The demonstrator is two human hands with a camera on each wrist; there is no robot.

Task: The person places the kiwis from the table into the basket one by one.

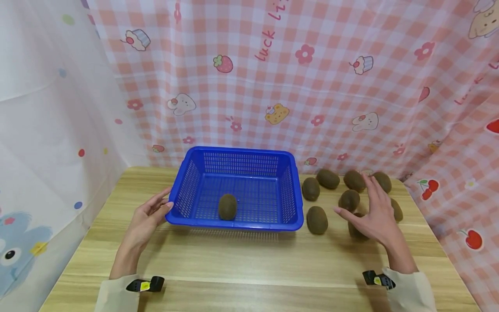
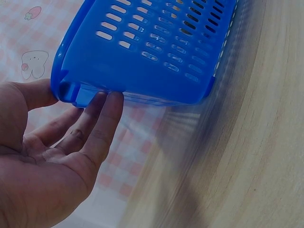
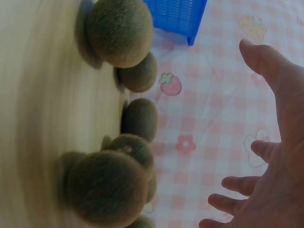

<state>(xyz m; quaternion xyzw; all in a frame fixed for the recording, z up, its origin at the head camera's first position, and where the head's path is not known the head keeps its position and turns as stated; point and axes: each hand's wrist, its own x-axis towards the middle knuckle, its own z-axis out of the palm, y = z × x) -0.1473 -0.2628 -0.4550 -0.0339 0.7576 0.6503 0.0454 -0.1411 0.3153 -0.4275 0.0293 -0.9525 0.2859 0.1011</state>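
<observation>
A blue plastic basket (image 1: pixel 238 225) with slotted walls is on the wooden table, and one brown kiwi (image 1: pixel 228 207) lies inside near its front wall. My left hand (image 1: pixel 141 225) holds the basket's left side. In the left wrist view, the thumb is at the rim while the fingertips (image 2: pixel 113 102) press the end wall (image 2: pixel 128 71) from beneath the lip. To the right, my right hand (image 1: pixel 376 214) hovers over a group of loose kiwis, fingers spread and nothing in its grasp. It partly hides one kiwi (image 1: pixel 355 229); another kiwi (image 1: pixel 349 200) lies just beyond the thumb.
Several more kiwis stand between basket and right hand, including a near kiwi (image 1: pixel 317 220) and a kiwi (image 1: pixel 310 189) close to the basket's right wall. A pink checked cloth (image 1: pixel 249 108) hangs behind the table (image 1: pixel 241 268). White cloth (image 1: pixel 58 130) hangs at left.
</observation>
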